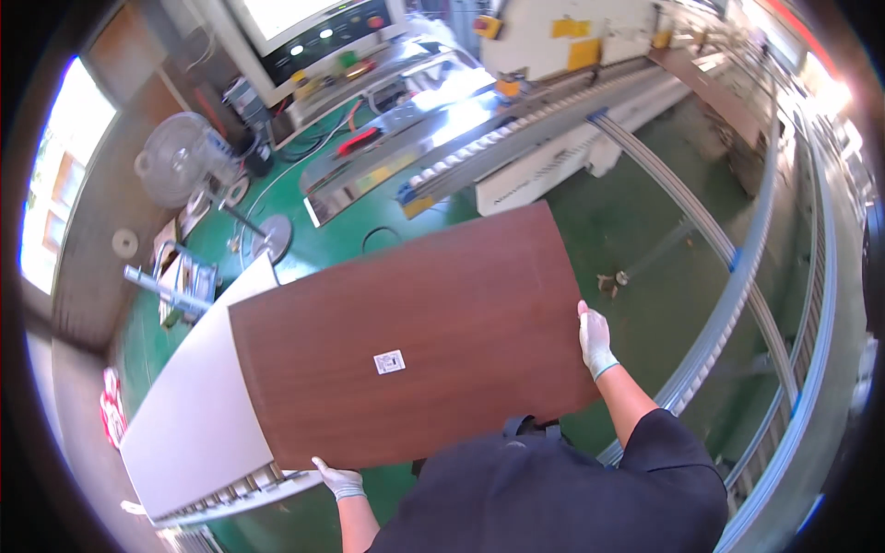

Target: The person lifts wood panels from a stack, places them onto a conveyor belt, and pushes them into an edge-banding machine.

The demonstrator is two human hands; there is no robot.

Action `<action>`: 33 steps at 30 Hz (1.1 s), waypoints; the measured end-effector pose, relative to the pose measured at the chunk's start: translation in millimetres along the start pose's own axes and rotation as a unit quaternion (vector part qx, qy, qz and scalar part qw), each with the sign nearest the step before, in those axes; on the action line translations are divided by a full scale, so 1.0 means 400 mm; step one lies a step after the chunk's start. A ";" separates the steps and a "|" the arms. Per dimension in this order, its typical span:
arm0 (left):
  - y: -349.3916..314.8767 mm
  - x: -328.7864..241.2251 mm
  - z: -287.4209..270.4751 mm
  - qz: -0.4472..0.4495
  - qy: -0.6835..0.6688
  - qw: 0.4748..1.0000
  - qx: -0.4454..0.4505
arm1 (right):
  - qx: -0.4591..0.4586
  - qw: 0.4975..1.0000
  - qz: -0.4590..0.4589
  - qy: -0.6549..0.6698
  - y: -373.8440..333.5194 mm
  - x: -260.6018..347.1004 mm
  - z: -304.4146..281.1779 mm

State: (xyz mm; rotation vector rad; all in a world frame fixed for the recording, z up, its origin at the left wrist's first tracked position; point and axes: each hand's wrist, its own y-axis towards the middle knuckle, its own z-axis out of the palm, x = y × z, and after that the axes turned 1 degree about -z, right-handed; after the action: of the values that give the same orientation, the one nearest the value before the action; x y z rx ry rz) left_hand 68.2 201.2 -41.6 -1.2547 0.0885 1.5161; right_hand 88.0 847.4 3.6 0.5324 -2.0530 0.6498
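A large brown wood-grain panel (pixel 442 313) spans the space in front of me, its left end over a white board. A small white label (pixel 389 361) with dark print is stuck near its middle. My left hand (pixel 339 480), in a white glove, grips the near left corner of the panel, thumb on top. On the right edge, my right hand (pixel 595 339) is closed on the panel, also gloved, with a fingertip showing bare. The undersides of both grips are hidden beneath the panel.
The white board (pixel 184 405) lies at left above a row of rollers (pixel 249 484). Beyond stand a machine with a roller track (pixel 516 129) and a standing fan (pixel 184 161). Curved metal rails (pixel 682 184) run along the right above the green floor (pixel 645 304).
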 end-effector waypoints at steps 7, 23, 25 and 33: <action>0.107 -0.022 0.477 -0.105 -0.069 0.982 0.141 | -0.182 0.959 0.054 0.211 -0.043 -0.163 -0.112; 0.509 0.223 1.202 -0.232 0.138 0.903 0.335 | -0.486 0.762 0.267 0.334 -0.342 -0.304 0.067; 0.527 0.227 1.229 -0.238 0.146 0.890 0.361 | -0.490 0.748 0.280 0.350 -0.360 -0.306 0.112; 0.573 0.117 1.372 -0.255 0.396 0.770 0.429 | -0.459 0.808 0.322 0.180 -0.364 -0.307 0.137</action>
State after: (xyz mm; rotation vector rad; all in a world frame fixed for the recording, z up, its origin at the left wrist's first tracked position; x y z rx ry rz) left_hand -446.1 492.5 39.4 -0.9323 0.8310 0.2712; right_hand 202.4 716.0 -91.2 -0.8245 -1.8650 0.0326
